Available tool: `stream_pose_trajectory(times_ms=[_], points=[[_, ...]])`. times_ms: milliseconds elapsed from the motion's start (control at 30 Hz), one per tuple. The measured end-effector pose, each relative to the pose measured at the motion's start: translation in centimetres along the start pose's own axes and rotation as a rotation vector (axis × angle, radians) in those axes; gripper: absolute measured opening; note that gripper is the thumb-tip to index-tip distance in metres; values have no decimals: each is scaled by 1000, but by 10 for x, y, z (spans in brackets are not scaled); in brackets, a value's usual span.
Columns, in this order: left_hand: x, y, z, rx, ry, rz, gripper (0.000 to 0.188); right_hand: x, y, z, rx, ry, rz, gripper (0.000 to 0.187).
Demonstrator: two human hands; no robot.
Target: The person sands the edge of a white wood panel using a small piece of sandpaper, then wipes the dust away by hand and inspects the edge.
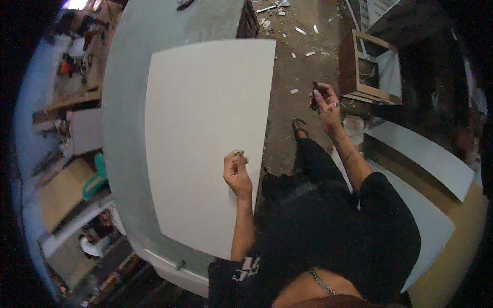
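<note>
A large white panel lies flat on the grey-topped table. Over the panel's right part I raise my left hand, its fingers curled inward. Whatever small thing may be pinched at its fingertips is too blurred to name. My right hand is held out past the table's right side, above the floor. Between its thumb and fingers is a small dark object, whose kind I cannot make out.
White scraps litter the brown floor. An open wooden cabinet frame stands at the right, with white boards leaning below it. Left of the table are a green plastic thing and cluttered wooden shelves.
</note>
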State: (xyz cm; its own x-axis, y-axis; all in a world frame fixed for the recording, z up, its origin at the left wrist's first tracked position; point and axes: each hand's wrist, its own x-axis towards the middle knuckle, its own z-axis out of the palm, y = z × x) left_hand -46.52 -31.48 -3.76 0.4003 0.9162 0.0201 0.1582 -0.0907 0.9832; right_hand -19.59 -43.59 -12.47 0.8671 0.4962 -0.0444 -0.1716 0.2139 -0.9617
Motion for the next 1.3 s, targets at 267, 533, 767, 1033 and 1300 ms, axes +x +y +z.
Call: stream_pose_trajectory(times_ms=[267, 533, 767, 1033, 1300], points=[[86, 61, 124, 757, -308, 724, 41, 22, 6, 30, 436, 17, -18, 20], [181, 24, 169, 683, -501, 601, 26, 45, 32, 79, 376, 167, -29, 18], [194, 35, 166, 740, -552, 519, 21, 63, 20, 104, 429, 206, -123, 18], [202, 36, 168, 712, -587, 530, 20, 70, 20, 104, 476, 183, -162, 17], [198, 31, 170, 649, -533, 452, 19, 51, 23, 109, 409, 227, -161, 19]])
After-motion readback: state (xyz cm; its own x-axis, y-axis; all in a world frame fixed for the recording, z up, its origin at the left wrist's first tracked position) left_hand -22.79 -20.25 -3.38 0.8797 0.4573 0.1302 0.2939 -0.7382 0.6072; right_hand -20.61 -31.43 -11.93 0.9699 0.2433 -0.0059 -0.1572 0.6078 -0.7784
